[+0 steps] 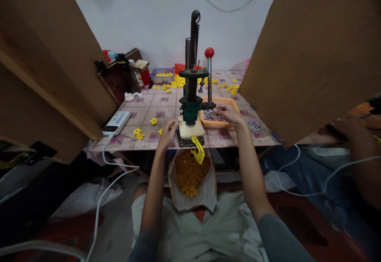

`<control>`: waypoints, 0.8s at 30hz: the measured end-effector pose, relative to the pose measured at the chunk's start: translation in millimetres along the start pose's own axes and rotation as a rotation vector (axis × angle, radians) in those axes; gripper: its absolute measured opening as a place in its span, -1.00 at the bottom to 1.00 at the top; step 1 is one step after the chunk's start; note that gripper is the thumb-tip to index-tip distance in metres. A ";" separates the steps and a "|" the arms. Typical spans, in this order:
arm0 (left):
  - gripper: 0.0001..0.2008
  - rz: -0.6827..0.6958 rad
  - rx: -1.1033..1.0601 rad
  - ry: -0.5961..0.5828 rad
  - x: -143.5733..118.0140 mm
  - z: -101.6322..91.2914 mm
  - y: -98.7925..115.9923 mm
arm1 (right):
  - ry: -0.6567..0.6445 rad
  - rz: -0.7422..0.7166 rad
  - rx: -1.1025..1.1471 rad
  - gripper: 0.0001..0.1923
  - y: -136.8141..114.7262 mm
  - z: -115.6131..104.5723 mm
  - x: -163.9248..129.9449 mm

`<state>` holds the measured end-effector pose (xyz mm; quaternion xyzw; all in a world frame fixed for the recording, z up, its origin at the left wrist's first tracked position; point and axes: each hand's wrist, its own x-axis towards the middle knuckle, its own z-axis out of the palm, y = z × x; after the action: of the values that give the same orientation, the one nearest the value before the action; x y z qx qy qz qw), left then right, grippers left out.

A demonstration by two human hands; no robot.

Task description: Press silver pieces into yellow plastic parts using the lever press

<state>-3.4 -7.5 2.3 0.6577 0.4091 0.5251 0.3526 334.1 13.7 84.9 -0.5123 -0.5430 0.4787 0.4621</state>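
A green hand press [192, 107] with a spring on top stands at the table's front edge. Under its ram lies a pale yellow block [192, 131], and a bright yellow clip-like part [198, 151] juts from the front of the base. Just left of the block, my left hand [168, 134] has its fingers closed around a small yellow flower-shaped piece, mostly hidden. My right hand [230, 115] is over an orange basket [220, 125] of small silver metal parts, fingertips pinched together. Whatever they hold is too small to make out.
Yellow flower pieces [138, 133] lie on the table; more are piled behind the press. A paper-lined bag [208, 192] of them sits at my lap. A white power strip [116, 122] is at left. Brown boards [309, 55] flank both sides; another person's arm [354, 139] shows at right.
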 end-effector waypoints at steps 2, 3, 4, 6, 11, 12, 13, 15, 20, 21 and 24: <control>-0.68 0.001 -0.002 -0.002 -0.1 0.0 0.0 | -0.004 -0.013 -0.009 -0.56 -0.2 0.6 -0.3; -0.68 0.001 -0.004 -0.003 -0.2 -0.1 0.1 | -0.003 -0.016 -0.015 -0.56 -0.4 1.0 -0.5; -0.67 -0.001 -0.006 -0.003 -0.2 -0.1 0.3 | -0.002 -0.018 -0.021 -0.57 -0.6 1.3 -0.8; -0.66 -0.001 -0.011 -0.001 -0.3 -0.1 0.8 | 0.000 -0.021 -0.033 -0.59 -1.2 1.8 -1.3; -0.63 -0.007 -0.022 0.001 0.2 0.0 1.0 | -0.003 -0.019 -0.051 -0.64 -1.7 1.6 -1.1; -0.63 -0.008 -0.024 -0.001 0.4 0.0 0.5 | -0.002 -0.015 -0.053 -0.64 -1.5 1.4 -0.9; -0.64 -0.010 -0.025 -0.004 0.6 -0.1 -0.1 | -0.003 -0.016 -0.057 -0.64 -1.3 1.2 -0.8; -0.66 -0.010 -0.019 0.003 0.7 -0.5 -1.8 | -0.009 -0.028 -0.072 -0.63 -0.8 1.2 -0.9; -0.65 -0.012 -0.033 0.139 -1.5 -1.6 -6.2 | -0.003 -0.070 -0.087 -0.60 -1.6 3.1 -2.9; -0.59 -0.012 -0.051 0.133 -2.1 -1.5 -6.9 | 0.002 -0.069 -0.081 -0.60 -2.1 3.5 -3.2; -0.42 0.005 -0.118 0.075 -2.4 -0.3 -7.7 | 0.016 -0.050 -0.076 -0.60 -3.3 4.1 -4.0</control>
<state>-5.3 -6.5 -5.6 0.6165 0.3889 0.5735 0.3740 329.9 9.4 87.7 -0.5196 -0.5698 0.4420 0.4583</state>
